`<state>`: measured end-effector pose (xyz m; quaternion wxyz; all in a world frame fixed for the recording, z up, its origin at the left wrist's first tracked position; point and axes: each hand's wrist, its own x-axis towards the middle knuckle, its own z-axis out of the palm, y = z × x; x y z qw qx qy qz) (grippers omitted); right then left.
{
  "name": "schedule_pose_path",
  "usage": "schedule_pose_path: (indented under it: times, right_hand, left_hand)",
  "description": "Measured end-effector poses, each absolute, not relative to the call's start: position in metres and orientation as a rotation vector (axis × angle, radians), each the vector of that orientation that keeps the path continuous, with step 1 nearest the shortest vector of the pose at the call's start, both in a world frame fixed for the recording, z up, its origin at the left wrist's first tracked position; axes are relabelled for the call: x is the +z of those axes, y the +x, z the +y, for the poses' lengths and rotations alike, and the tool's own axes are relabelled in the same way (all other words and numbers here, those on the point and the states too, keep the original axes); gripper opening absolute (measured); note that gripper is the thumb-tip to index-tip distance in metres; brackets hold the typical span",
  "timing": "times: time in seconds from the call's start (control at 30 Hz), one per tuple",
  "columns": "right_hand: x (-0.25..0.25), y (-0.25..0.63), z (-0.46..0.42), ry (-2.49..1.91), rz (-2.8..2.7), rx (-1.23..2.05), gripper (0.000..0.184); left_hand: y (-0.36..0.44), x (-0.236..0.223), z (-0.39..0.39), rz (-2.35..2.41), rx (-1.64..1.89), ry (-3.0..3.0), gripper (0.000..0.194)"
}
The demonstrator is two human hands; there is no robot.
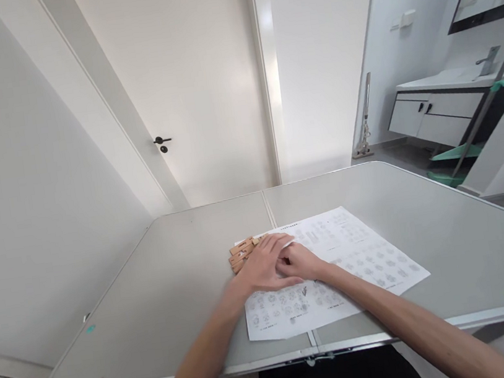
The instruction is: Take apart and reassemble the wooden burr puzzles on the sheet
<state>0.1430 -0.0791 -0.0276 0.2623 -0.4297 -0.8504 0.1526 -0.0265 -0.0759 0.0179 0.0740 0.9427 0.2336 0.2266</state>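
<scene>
My left hand (265,265) lies over the wooden pieces, its fingers stretched out together and its thumb spread apart toward me. Under and beyond its fingertips are several flat light-brown wooden pieces (241,254) with slots cut in them, lying close together at the sheet's left edge. My right hand (300,261) touches the left one, fingers curled in; whatever they may hold is hidden behind the left hand. Both hands rest above a white printed sheet (358,243) covered with rows of small drawings.
The grey folding table (178,299) has a metal seam down its middle. Behind it stands a white door (200,83) with a black handle. At the right are a washbasin cabinet (438,109), a mop (366,116) and a green dustpan (447,177).
</scene>
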Motion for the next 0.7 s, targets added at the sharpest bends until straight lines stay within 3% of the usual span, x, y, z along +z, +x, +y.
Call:
schedule_pose_path:
  times: [0.13,0.33,0.4,0.7]
  right_hand:
    - [-0.026,0.144,-0.079,-1.079,-2.286,0.458,0.041]
    - [-0.022,0.143,-0.08,-1.035,-2.257,0.455,0.043]
    - [-0.021,0.143,-0.081,-1.05,-2.262,0.462,0.043]
    - [-0.026,0.143,-0.078,-1.01,-2.21,0.525,0.044]
  left_hand:
    - [-0.064,0.024,-0.069,0.884,0.759,2.815,0.079]
    - [-0.12,0.015,-0.05,1.207,0.86,2.745,0.031]
    - [-0.13,0.006,-0.041,1.35,0.877,2.631,0.025]
    - [-0.141,-0.004,-0.026,1.564,0.632,2.385,0.047]
